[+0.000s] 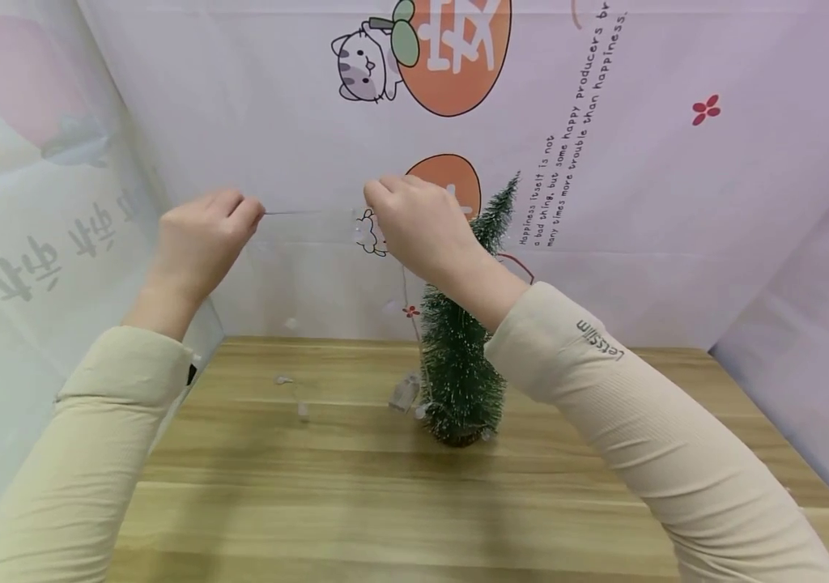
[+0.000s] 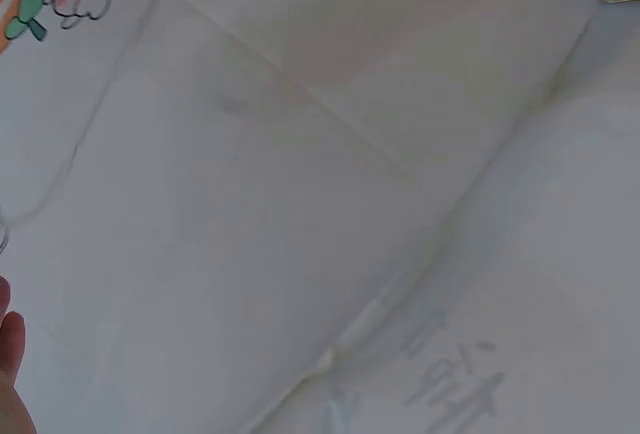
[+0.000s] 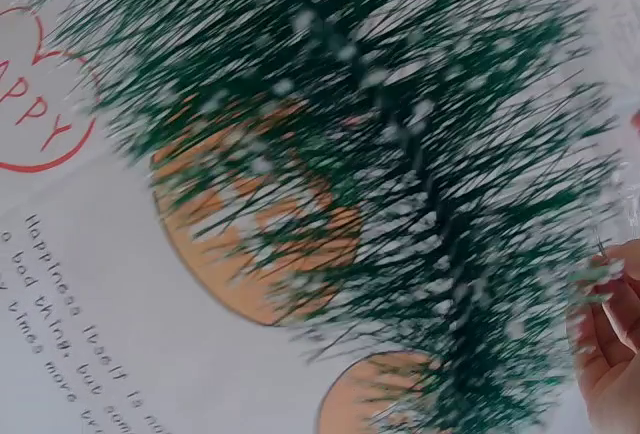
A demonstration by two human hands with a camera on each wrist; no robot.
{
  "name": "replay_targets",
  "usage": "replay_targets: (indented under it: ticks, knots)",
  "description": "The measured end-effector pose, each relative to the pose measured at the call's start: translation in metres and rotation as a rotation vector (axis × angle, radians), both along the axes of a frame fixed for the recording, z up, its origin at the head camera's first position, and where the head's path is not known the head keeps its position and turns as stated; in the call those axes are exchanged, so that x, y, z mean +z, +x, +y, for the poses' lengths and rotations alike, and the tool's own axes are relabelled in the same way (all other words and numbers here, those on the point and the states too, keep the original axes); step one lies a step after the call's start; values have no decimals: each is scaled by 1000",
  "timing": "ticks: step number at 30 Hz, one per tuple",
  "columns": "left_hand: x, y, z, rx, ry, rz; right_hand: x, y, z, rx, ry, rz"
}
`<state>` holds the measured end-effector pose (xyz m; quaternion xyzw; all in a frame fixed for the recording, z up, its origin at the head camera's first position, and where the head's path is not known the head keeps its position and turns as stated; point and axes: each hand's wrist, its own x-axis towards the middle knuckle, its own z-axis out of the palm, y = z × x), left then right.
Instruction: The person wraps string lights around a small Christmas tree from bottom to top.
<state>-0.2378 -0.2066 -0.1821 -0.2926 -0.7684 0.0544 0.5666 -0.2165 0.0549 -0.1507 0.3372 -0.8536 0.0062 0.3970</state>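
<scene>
My left hand [image 1: 206,235] is raised at the left in the head view, pinching a thin light-string wire [image 1: 283,213] that runs toward the right hand. Curled fingers of my right hand [image 1: 422,231] pinch the same string, in front of the tree's upper left side. From there part of the string hangs down to the tree's base. A small green Christmas tree [image 1: 461,364] with white-flecked needles stands on the table, partly hidden behind the right forearm. Its branches fill much of the right wrist view, where the right hand [image 3: 612,339] shows at the edge.
Beside the tree's base sits a small clear-white box [image 1: 405,392]. Small clear bulbs [image 1: 303,411] of the string hang left of it. The wooden table [image 1: 298,502] meets a printed cloth backdrop [image 1: 261,121] behind and at both sides.
</scene>
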Motion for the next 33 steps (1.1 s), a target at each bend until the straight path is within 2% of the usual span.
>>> replay_targets:
  ticks: [6, 13, 16, 23, 25, 27, 33]
  knots:
    - [-8, 1, -19, 48, 61, -19, 1, -3, 2, -21, 4, 1]
    - [-12, 4, -26, 76, 149, -126, 3, -3, -2, -15, 10, -33]
    - [-13, 4, -27, 85, 195, -144, 3, -3, -3, -14, 12, -63]
    - [-9, 4, -23, 48, 273, -98, 2, -9, -4, 182, -23, -108]
    - [-6, 4, -21, 43, 282, -85, 3, -10, -6, 203, -32, -129]
    - [-4, 4, -18, 22, 312, -65, 4, -9, -9, 195, -49, -184]
    - [5, 4, -8, -20, 382, -37, 7, -5, -19, 124, -171, -516]
